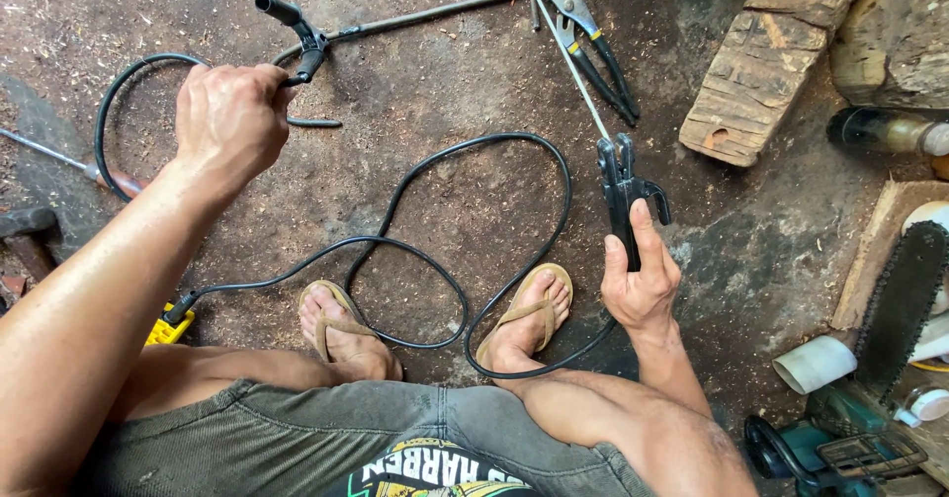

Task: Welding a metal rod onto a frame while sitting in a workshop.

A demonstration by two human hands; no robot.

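Left hand (pixel 229 122) closed around a black cable (pixel 415 250) near the ground clamp (pixel 306 42) gripping a metal rod (pixel 425 15). Right hand (pixel 641 285) clenched on the black electrode holder (pixel 621 196), its welding rod (pixel 568 57) slanting toward the pliers (pixel 583 28) on the dirt floor. Cable loops around both sandalled feet. Yellow plug (pixel 168 327) by left leg. Chainsaw (pixel 870 378) lower right

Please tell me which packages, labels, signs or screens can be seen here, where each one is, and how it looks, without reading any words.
No packages, signs or screens are in view.
Printed patch: on the shorts at the bottom edge, between the person's knees; dark ground with pale block letters and yellow-green artwork.
Yellow machine corner: under the left forearm, where the black cable plugs in; no label shows on it.
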